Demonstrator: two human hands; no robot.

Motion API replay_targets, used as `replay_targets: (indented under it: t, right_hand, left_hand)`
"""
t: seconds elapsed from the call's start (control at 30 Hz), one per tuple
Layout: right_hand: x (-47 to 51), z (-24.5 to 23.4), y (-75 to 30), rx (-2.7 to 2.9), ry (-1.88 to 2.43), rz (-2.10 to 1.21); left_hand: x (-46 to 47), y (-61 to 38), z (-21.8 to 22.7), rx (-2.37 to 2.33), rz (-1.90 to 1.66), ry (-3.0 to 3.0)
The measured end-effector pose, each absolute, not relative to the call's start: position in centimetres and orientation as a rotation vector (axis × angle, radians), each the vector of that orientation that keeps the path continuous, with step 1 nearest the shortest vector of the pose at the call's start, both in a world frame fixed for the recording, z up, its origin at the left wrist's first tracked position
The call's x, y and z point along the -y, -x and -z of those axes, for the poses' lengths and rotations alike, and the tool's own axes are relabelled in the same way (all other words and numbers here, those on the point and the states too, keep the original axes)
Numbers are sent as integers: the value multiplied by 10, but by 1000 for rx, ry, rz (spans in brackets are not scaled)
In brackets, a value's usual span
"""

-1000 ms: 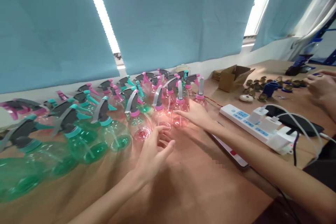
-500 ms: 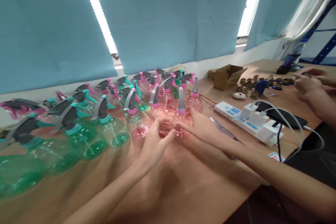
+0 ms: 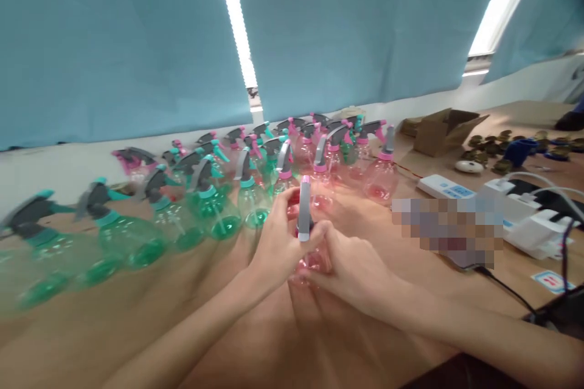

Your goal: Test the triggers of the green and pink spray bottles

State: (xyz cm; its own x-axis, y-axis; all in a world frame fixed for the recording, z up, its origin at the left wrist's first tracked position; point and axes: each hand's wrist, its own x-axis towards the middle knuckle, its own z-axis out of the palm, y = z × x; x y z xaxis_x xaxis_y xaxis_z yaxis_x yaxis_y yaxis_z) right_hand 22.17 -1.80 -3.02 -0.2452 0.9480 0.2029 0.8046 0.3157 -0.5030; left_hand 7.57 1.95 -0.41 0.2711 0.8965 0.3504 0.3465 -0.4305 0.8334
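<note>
A pink spray bottle with a grey and pink trigger head stands upright on the table in front of me, between both hands. My left hand is closed around its neck, just under the head; the fingertips pass behind it. Lower down, my right hand wraps the see-through body from the right, thumb along the near side. Much of the bottle's collar is covered by my fingers. Close behind stand more pink spray bottles, and a row of green spray bottles runs off to the left.
To the right are a blurred-out flat item, a white power strip with plugged-in chargers, and cables. Farther back sit an open cardboard box, a white mouse-like object and several small brass-coloured parts. A blue curtain hangs behind.
The view has swung right-to-left, so the bottles appear farther right. My hands have closed on a pink spray bottle and brought it nearer, apart from the others. Another person's hands have left the view.
</note>
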Motion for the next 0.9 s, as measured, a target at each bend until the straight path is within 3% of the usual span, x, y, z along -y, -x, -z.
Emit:
replay_targets:
  t: [0.17,0.37,0.57,0.9]
  right_hand:
    - [23,35,-177,2240,1483,-484]
    - [17,36,-153,2371,1014,-626]
    - [-7,53,-155,2473,826,-798]
    - [-39,98,-202,2539,941,-510]
  left_hand:
    - [-8,-28,0,-1239,-1151,-1977]
    - [3,16,7,-1179,-1274,-1916]
    - [5,33,9,-1180,-1316,-1888]
    - [-3,33,3,-1208,-1239,-1986]
